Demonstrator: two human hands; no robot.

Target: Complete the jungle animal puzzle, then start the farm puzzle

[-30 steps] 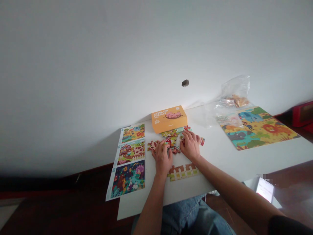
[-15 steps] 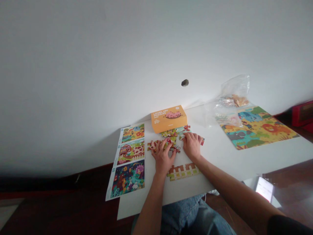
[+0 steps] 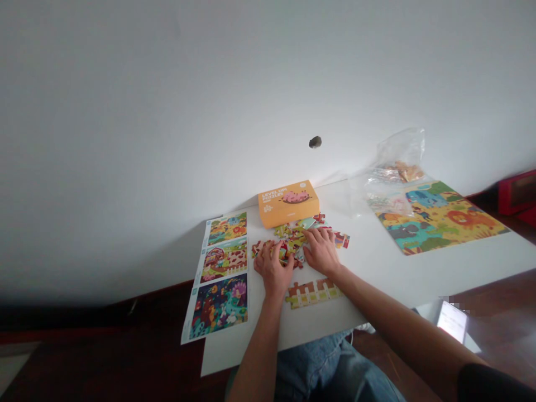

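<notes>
A loose heap of jigsaw puzzle pieces (image 3: 296, 237) lies in front of the yellow box, in green, red and brown-spotted colours. My left hand (image 3: 274, 271) rests over the near left side of the heap, fingers spread and curved, touching pieces. Just right of it, my right hand (image 3: 323, 251) reaches onto the heap with its fingertips on the pieces and its thumb apart. Whatever lies under the palms is hidden. Nearer to me is a joined strip of puzzle pieces (image 3: 314, 294) showing a white fence.
The yellow puzzle box (image 3: 288, 205) stands against the wall. A reference sheet (image 3: 225, 262) with three pictures lies at the left. At the right are a finished animal puzzle (image 3: 452, 218) and clear plastic bags (image 3: 397, 162) with pieces. A lit phone (image 3: 452, 322) sits below the table edge.
My right hand has shifted left and slightly nearer, uncovering pieces at the heap's right. My left hand has moved slightly left. More green pieces now show between the hands.
</notes>
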